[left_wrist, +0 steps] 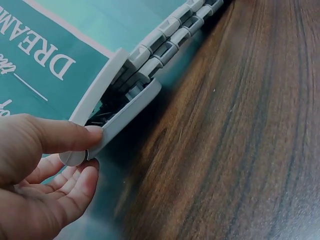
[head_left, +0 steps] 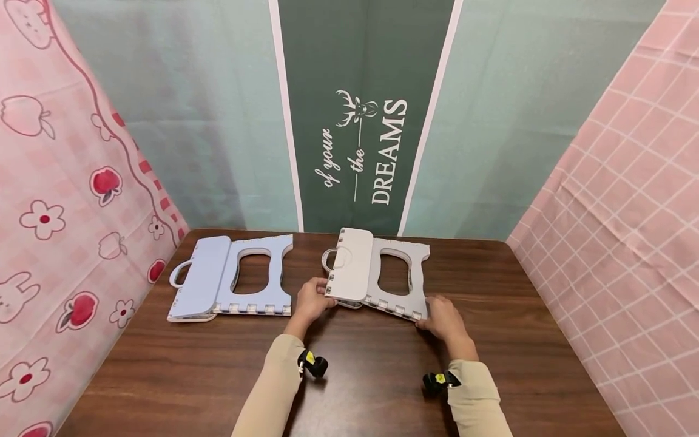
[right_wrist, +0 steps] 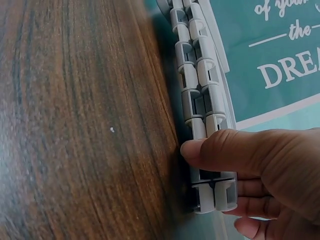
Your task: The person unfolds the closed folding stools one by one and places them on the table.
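A white and grey folding step stool [head_left: 349, 267], folded flat, is held between both hands near the middle of the table. My left hand [head_left: 312, 298] pinches the near corner of its top panel; in the left wrist view the thumb [left_wrist: 75, 136] lies on the edge and the fingers curl beneath. At the leg end my right hand [head_left: 445, 318] grips the near corner, its thumb [right_wrist: 215, 150] across the hinged edge in the right wrist view. The stool's looped handle [head_left: 327, 260] points left. To the left lies a blue folding step stool [head_left: 204, 276], also folded flat.
The dark wooden table [head_left: 371, 376] ends at a green curtain [head_left: 349, 200] with white lettering. Pink patterned cloths hang on the left [head_left: 71, 243] and right [head_left: 617, 261]. Each wrist wears a strapped black camera.
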Motion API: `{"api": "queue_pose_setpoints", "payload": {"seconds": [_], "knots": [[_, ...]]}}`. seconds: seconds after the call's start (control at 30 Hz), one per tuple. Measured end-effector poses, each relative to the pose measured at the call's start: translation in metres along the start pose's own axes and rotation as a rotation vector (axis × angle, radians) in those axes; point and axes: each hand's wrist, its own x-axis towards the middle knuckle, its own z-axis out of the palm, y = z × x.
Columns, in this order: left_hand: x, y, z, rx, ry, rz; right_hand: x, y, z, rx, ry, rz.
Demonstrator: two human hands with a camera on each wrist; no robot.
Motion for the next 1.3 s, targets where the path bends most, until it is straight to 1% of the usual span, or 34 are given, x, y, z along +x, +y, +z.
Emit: {"api": "queue_pose_setpoints", "payload": {"seconds": [0.03, 0.17, 0.3, 0.47, 0.8, 1.07, 1.2, 1.3], "knots": [[0.000, 0.000, 0.000, -0.006, 0.000, -0.003, 0.000, 0.000, 0.000, -0.001, 0.001, -0.002], [-0.003, 0.001, -0.001, -0.005, 0.007, 0.022, 0.001, -0.001, 0.000, -0.001, -0.007, -0.005], [-0.005, 0.005, -0.004, 0.008, 0.014, 0.065, 0.000, -0.001, 0.001, 0.007, -0.008, -0.009], [-0.010, 0.009, -0.008, 0.015, 0.005, 0.104, -0.002, -0.001, 0.000, 0.014, 0.004, -0.015], [-0.014, 0.012, -0.014, 0.046, 0.001, 0.105, -0.004, -0.005, 0.001, 0.026, -0.014, -0.004], [-0.014, 0.019, -0.021, 0.008, -0.018, 0.130, -0.008, -0.011, -0.001, 0.029, -0.004, -0.016], [-0.017, 0.023, -0.024, -0.031, -0.028, 0.126, -0.008, -0.012, 0.000, 0.028, 0.005, -0.036], [-0.021, 0.028, -0.025, -0.035, -0.030, 0.131, -0.009, -0.013, 0.000, 0.027, 0.007, -0.047]]}}
